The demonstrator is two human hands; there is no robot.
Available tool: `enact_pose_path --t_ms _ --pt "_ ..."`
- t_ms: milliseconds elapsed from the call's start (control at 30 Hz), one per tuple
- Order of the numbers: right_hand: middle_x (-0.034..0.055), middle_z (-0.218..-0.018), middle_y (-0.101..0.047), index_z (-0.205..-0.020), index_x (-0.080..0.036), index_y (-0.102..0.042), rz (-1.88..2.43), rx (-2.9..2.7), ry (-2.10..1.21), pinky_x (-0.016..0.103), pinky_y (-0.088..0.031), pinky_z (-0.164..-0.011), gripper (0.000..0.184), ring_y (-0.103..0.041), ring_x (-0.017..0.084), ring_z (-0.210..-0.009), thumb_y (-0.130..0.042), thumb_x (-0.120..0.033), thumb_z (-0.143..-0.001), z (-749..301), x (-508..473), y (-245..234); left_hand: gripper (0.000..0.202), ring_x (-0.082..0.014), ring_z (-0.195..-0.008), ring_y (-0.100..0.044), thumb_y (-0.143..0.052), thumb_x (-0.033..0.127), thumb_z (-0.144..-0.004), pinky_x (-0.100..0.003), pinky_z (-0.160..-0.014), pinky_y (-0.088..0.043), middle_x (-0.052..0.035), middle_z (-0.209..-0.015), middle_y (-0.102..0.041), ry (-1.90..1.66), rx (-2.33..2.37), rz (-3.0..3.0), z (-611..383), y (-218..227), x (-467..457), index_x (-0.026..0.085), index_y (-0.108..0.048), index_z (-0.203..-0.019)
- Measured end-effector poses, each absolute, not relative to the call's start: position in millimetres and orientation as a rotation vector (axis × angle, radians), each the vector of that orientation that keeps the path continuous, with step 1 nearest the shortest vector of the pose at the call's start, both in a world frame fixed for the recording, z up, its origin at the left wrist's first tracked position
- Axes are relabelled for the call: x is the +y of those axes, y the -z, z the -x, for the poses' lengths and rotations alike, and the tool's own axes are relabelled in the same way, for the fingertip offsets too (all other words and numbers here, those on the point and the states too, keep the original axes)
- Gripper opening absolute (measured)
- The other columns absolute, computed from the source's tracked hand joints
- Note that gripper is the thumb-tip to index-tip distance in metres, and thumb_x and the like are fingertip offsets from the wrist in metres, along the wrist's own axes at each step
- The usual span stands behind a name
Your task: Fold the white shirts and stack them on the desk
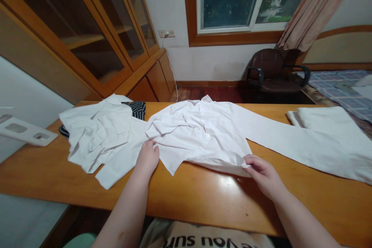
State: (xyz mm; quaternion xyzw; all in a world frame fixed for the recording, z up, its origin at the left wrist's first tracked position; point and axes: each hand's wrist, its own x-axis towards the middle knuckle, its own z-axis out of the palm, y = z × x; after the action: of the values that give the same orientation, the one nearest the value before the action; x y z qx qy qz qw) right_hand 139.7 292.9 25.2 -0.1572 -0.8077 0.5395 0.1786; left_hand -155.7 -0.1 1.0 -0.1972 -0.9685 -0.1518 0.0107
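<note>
A white button-up shirt (188, 131) lies spread on the wooden table (203, 197), its collar at the far edge and one long sleeve (279, 135) stretched out to the right. My right hand (263, 172) pinches the shirt's near right hem corner and lifts it slightly. At the shirt's left side, my left hand (149, 157) rests on the cloth by the other sleeve; its fingers are bent and partly hidden, so I cannot see whether they grip the fabric. That sleeve's cuff (109, 174) points toward the near left.
Crumpled white clothing (101, 131) and a black striped cloth (138, 109) lie on the left. Folded white cloth (319, 117) sits at the far right. A white plastic piece (26, 130) juts in at left. Beyond the table stand a cabinet (124, 62) and an armchair (269, 71).
</note>
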Motion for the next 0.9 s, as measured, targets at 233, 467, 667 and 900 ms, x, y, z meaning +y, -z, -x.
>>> enact_pose_path --t_ms 233,467,667,900 --pt "0.0041 -0.068 -0.061 -0.069 -0.021 -0.064 0.526 -1.729 -1.871 0.030 -0.045 -0.055 0.028 -0.055 0.017 -0.061 -0.075 -0.047 -0.064 -170 323 -28 0.043 -0.0263 -0.116 -0.052 -0.046 0.014 -0.075 -0.036 -0.104 -0.037 -0.0173 -0.118 -0.058 0.385 -2.979 0.698 166 11 -11 0.007 -0.058 -0.116" --pt "0.0054 -0.065 -0.063 -0.071 -0.020 -0.065 0.639 -1.578 -2.095 0.031 -0.046 -0.057 0.029 -0.058 0.019 -0.062 -0.074 -0.045 -0.064 -183 328 -30 0.073 -0.0360 -0.129 -0.037 -0.055 0.041 -0.079 -0.045 -0.104 -0.034 -0.0247 -0.140 -0.037 0.361 -2.985 0.470 160 12 -6 0.006 -0.035 -0.139" --pt "0.0016 -0.061 -0.060 -0.070 -0.020 -0.065 0.819 -1.562 -1.998 0.025 -0.043 -0.053 0.022 -0.053 0.014 -0.056 -0.076 -0.037 -0.063 -182 330 -24 0.036 -0.0299 -0.119 -0.049 -0.048 0.034 -0.081 -0.043 -0.100 -0.036 -0.0136 -0.125 -0.057 0.525 -2.954 0.791 163 4 -4 0.019 -0.066 -0.108" --pt "0.0019 -0.068 -0.061 -0.074 -0.021 -0.066 0.837 -1.599 -1.792 0.026 -0.046 -0.058 0.023 -0.055 0.015 -0.063 -0.075 -0.039 -0.064 -179 333 -31 0.035 -0.0207 -0.080 -0.059 -0.049 0.051 -0.080 -0.030 -0.076 -0.046 -0.0022 -0.079 -0.067 1.293 -2.953 0.621 134 -48 -6 0.018 -0.062 -0.081"
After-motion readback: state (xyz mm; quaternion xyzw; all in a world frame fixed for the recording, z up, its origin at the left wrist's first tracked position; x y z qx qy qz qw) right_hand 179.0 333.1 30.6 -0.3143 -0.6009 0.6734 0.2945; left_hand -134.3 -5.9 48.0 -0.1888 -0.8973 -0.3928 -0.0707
